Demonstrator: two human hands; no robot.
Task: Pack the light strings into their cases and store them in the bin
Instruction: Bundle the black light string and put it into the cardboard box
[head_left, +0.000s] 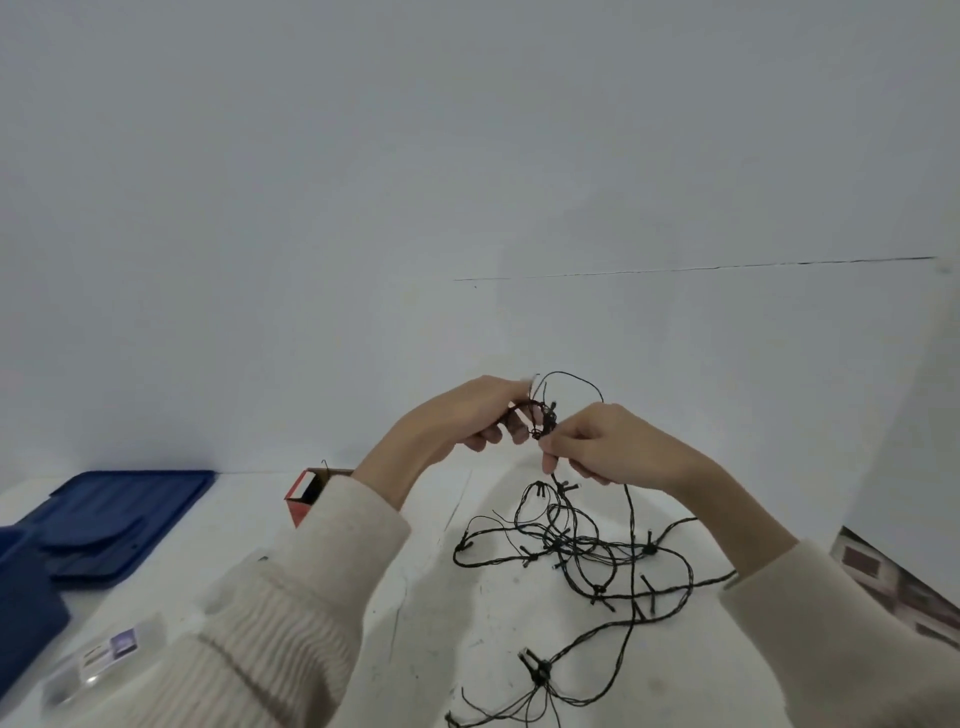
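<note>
Evidently, step: winding the light string (576, 551) into a small coil.
Left hand (467, 415): fingers held the coil.
Right hand (597, 441): fingers pinched the cord.
String: mostly loose on the tabletop (415, 571).
Next: feed more slack without tangling.

We held our hands raised above the bench (249, 514), the left hand (470, 415) just left of the right hand (597, 444), fingertips nearly touching. Between them sat a small wound bundle of the light string (582, 551), and a loop of it rose just behind the right hand. From below the right hand the rest hung down to the bench and lay there in a loose tangle, below and nearer to us than both hands. An open box (306, 496) stood left of the left hand, partly behind its sleeve (291, 613). Farther left lay a flat lid (130, 512), and a bin (26, 597) at the far left edge. A clear case (104, 657) lay nearest us, left of the sleeve.
</note>
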